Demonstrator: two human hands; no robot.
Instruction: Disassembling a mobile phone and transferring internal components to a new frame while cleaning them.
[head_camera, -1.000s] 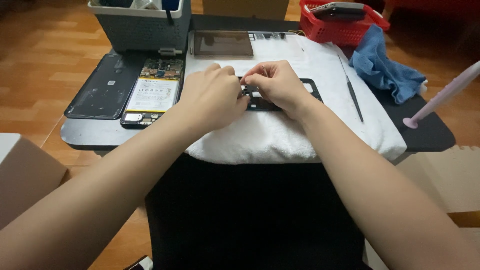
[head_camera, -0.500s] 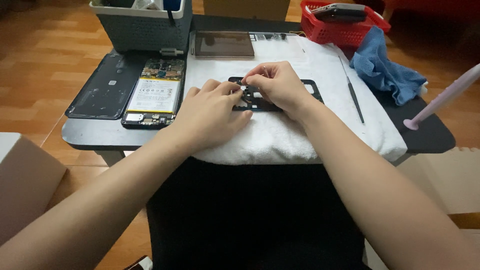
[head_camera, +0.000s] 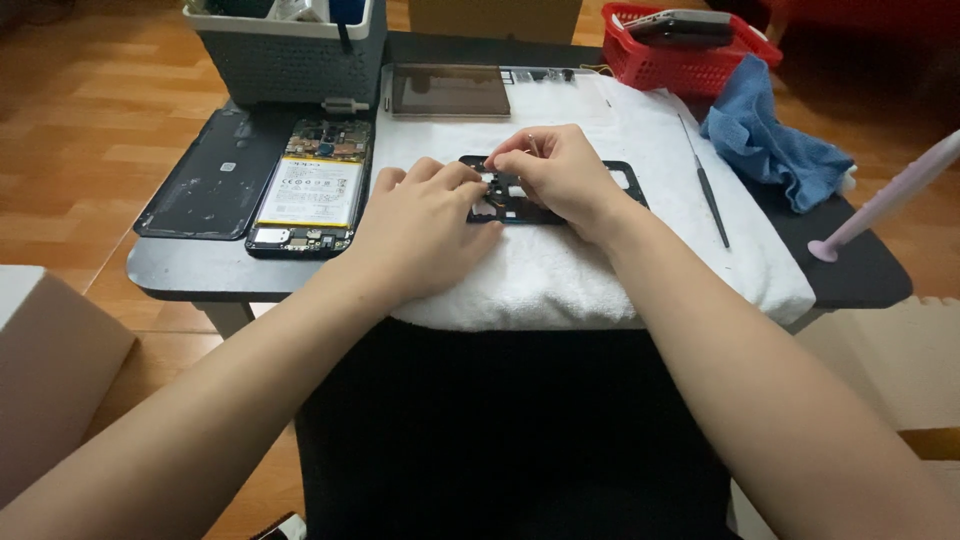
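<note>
A black phone frame (head_camera: 625, 182) lies flat on a white towel (head_camera: 600, 270) in the middle of the table. My left hand (head_camera: 425, 225) rests on the towel with its fingertips pressing the frame's left end. My right hand (head_camera: 560, 175) sits over the frame's middle, thumb and forefinger pinched together at a small part I cannot make out. Most of the frame is hidden under both hands.
An opened phone with its battery showing (head_camera: 305, 195) and a dark back cover (head_camera: 210, 175) lie at the left. A grey basket (head_camera: 290, 50) and a brown screen panel (head_camera: 448, 90) stand behind. Thin tool (head_camera: 705, 185), blue cloth (head_camera: 775, 140), red basket (head_camera: 690, 50), pink-handled tool (head_camera: 890, 200) at right.
My left hand has slid back and down off the frame's middle to its left end. My right hand stays pinched over the frame.
</note>
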